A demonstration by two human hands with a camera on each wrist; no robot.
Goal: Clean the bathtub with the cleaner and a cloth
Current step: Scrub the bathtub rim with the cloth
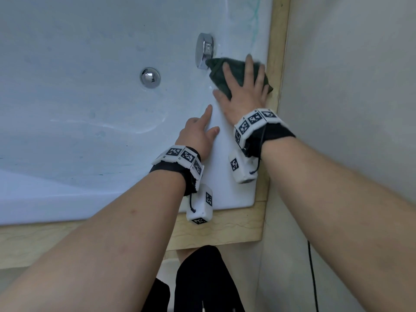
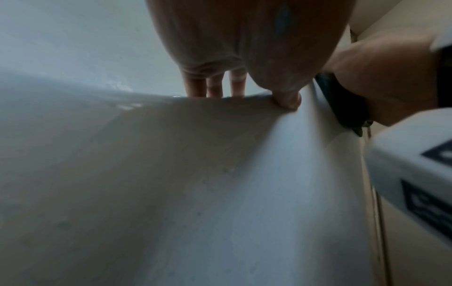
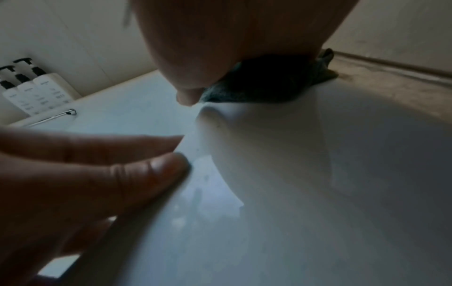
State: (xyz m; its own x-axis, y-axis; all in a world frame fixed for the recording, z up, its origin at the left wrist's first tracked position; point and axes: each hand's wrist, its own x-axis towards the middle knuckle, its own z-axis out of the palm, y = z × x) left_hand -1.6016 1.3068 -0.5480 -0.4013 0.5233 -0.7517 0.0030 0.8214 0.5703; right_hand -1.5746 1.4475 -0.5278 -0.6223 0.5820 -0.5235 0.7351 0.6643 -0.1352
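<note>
White bathtub (image 1: 238, 176) rim: only the right wrist view catches three pump bottles (image 3: 36, 92) at the far edge, while right hand (image 1: 244, 91), fingers spread, presses the dark cloth (image 1: 219, 73) flat and left hand (image 1: 198, 136) rests open-fingered.

- No word, brand or number can be read anywhere.
- The wrist bands (image 1: 177, 155) and the white boxes (image 1: 200, 204) under them carry black-and-white square code markers only.
- The 3 pump bottles (image 3: 36, 91) bear print too small and blurred to read.
</note>
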